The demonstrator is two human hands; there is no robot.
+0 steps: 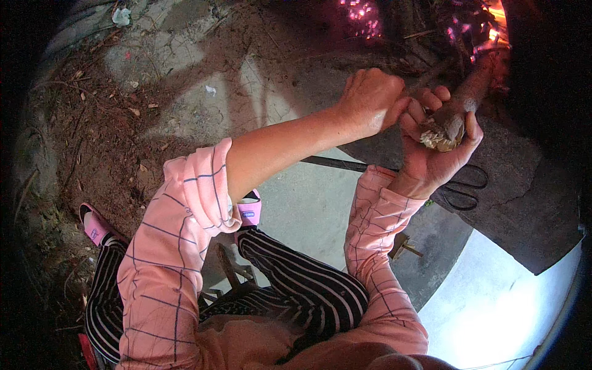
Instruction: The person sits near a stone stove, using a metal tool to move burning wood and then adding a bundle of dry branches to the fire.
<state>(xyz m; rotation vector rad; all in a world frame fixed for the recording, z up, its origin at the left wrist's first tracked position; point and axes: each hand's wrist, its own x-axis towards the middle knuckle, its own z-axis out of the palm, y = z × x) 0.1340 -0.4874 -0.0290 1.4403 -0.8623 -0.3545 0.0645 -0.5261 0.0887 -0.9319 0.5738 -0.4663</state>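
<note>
My right hand point(441, 145) is wrapped around the near end of a firewood log point(472, 92), palm under it and fingers curled up beside it. The log's cut, splintered end faces me, and its far part slants up toward the glowing fire point(495, 24). Close against the right hand's fingers, my left hand point(372, 102) is closed in a fist. What it grips, if anything, is hidden. Just beyond both hands a thinner stick point(435, 73) points toward the fire. Below my wrists lie black metal tongs point(472, 186) with looped handles.
Red embers point(361, 13) glow at the far side. A dark stone slab point(512, 179) lies at the right. Dirt with twigs and dry leaves point(117, 142) covers the left ground. My pink slippers point(248, 213) and a wooden seat point(228, 268) are below.
</note>
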